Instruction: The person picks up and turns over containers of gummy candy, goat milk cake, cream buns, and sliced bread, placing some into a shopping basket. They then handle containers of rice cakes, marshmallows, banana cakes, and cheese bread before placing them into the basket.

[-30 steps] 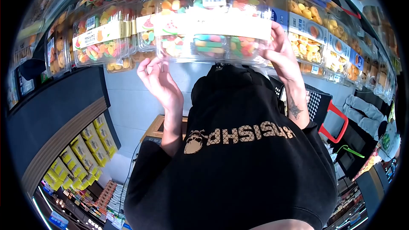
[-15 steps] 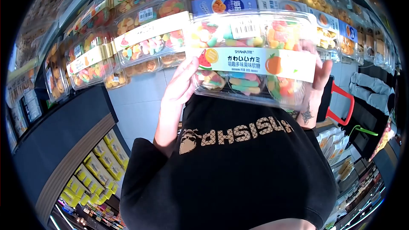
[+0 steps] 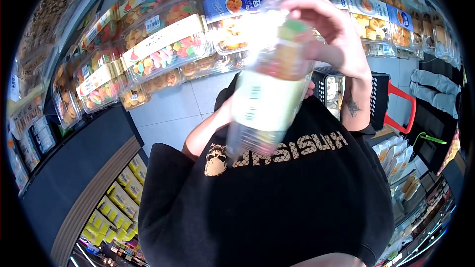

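A clear plastic box of gummy candy (image 3: 269,99) is held in front of my chest, turned with one narrow side towards me and blurred by motion. Its pale paper band carries a barcode, and bright glare covers the upper left part. My left hand (image 3: 310,89) grips it from behind; the box hides most of that hand, with only fingertips showing past its right edge. Around the upper right end curl the fingers and thumb of my right hand (image 3: 332,37), closed on the box.
Candy boxes (image 3: 163,39) and cookie boxes (image 3: 237,5) fill the display ahead. A black basket with a red handle (image 3: 409,113) stands at right, a clear container (image 3: 335,91) inside it. Yellow packets (image 3: 116,200) sit on a lower left shelf.
The candy box has swung from its broad labelled face to a narrow side. My right hand has shifted up and left to its upper end, while the left has gone behind it.
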